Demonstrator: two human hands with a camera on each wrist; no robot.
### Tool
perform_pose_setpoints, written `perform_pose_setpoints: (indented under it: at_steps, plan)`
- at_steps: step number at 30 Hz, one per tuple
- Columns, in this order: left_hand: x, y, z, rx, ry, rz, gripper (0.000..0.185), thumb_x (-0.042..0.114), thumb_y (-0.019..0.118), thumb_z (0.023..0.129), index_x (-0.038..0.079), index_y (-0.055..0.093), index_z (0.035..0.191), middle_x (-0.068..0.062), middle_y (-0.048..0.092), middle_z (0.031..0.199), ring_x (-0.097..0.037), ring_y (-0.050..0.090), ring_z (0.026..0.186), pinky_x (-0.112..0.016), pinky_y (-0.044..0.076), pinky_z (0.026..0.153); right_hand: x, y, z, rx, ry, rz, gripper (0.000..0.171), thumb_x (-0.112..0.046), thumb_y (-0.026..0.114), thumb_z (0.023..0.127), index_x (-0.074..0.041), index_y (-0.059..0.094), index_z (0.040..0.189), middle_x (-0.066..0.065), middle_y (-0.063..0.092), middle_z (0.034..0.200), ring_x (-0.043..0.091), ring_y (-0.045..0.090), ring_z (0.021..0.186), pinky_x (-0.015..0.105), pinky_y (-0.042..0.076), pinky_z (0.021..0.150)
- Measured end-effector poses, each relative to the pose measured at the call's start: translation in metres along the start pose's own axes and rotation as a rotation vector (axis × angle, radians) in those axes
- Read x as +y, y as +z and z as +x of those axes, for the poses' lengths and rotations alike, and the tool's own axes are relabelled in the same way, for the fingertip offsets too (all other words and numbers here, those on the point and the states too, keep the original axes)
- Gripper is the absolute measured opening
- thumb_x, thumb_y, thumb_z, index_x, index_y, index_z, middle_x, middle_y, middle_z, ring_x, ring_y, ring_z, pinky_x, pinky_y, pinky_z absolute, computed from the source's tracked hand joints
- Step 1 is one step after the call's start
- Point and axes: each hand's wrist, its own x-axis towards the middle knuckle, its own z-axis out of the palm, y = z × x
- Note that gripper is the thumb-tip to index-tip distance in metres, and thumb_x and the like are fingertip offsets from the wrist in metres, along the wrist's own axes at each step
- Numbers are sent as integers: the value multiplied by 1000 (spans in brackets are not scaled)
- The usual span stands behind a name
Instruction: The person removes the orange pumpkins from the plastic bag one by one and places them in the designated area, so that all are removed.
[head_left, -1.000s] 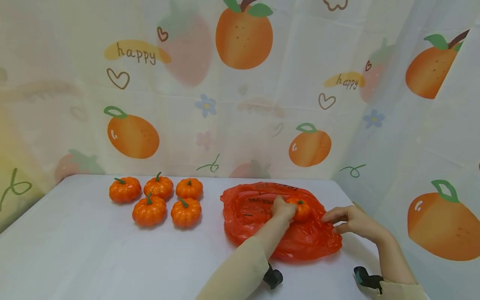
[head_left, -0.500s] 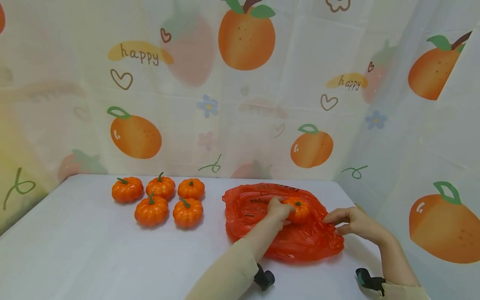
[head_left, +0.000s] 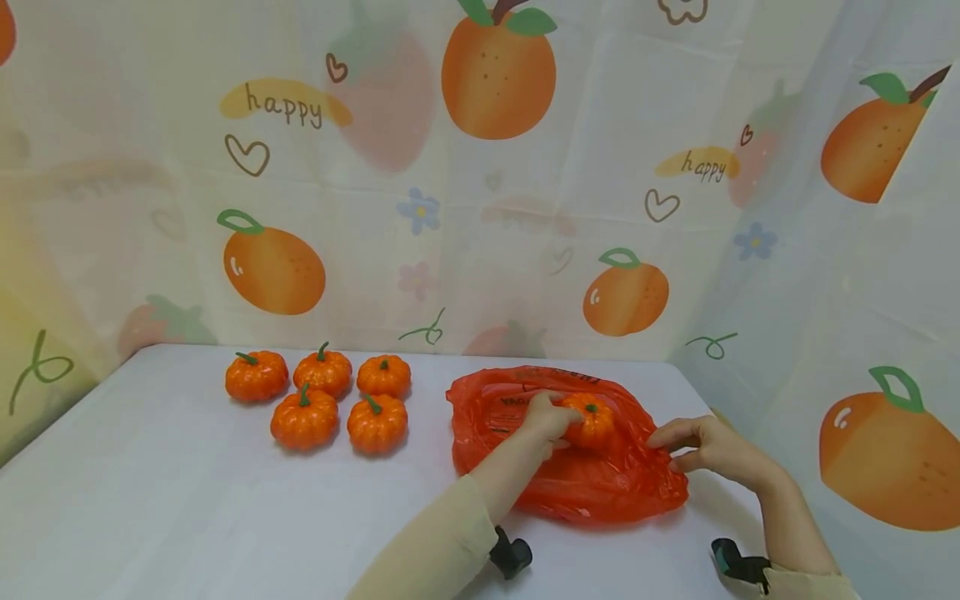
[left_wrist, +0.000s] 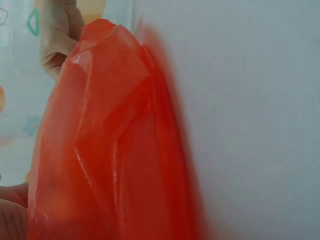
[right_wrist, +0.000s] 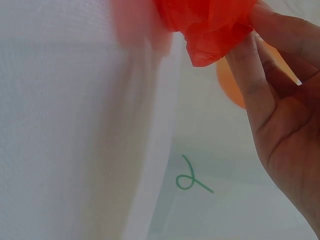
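Observation:
A red plastic bag [head_left: 585,492] with dark printing lies spread on the table, its mouth facing up. Inside its opening sits a small orange pumpkin [head_left: 594,423] with a green stem. My left hand [head_left: 543,421] grips this pumpkin from its left side, thumb and fingers around it; part of the fingers is hidden. With thumb and fingers, my right hand [head_left: 708,446] pinches the bag's right edge, also seen as red film between the fingers in the right wrist view. In the left wrist view the bag's side [left_wrist: 115,140] covers most of the work.
Several more small pumpkins [head_left: 377,425] stand grouped in two rows on the left half of the white table [head_left: 187,517]. Behind the table hangs a fruit-printed cloth [head_left: 360,250], which also runs along the right side.
My left hand and the pumpkin it grips have shifted a little to the left inside the bag. The right hand stays at the bag's edge; the head view has turned slightly.

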Motion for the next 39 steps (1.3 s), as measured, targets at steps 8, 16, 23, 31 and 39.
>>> perform_pose_setpoints:
  at_steps: [8,16,23,31,39]
  plan:
    - [4,-14,-1,-63,31,15,52,5,69,88,1,49,135,-21,48,141,-35,58,121,-49,56,96,1,0,0,-2,-13,3,32,-1,65,85,1,70,117,28,65,124,-13,58,102,23,60,79]
    - [14,-24,-6,-53,20,26,50,8,69,89,5,50,135,-18,47,143,-32,56,117,-45,56,97,-1,0,0,-6,6,15,32,-1,65,86,2,69,118,29,64,125,-10,59,100,25,60,78]
    - [22,-35,-8,-69,47,27,51,9,68,90,7,49,137,-17,46,145,-32,56,121,-43,57,96,-4,1,-1,-14,5,14,33,-1,65,86,3,69,118,30,63,126,-10,59,100,25,60,78]
    - [29,-51,-11,-105,59,3,52,9,68,91,6,49,139,-18,44,147,-32,56,123,-44,57,96,-3,1,0,-11,5,4,33,-1,64,86,3,69,118,29,64,125,-12,57,100,24,60,78]
    - [39,-69,-15,-115,86,36,55,8,67,90,7,47,141,-18,44,149,-32,59,120,-46,55,99,-1,1,0,-16,-8,6,33,-1,64,86,3,69,118,28,65,124,-11,58,101,25,60,78]
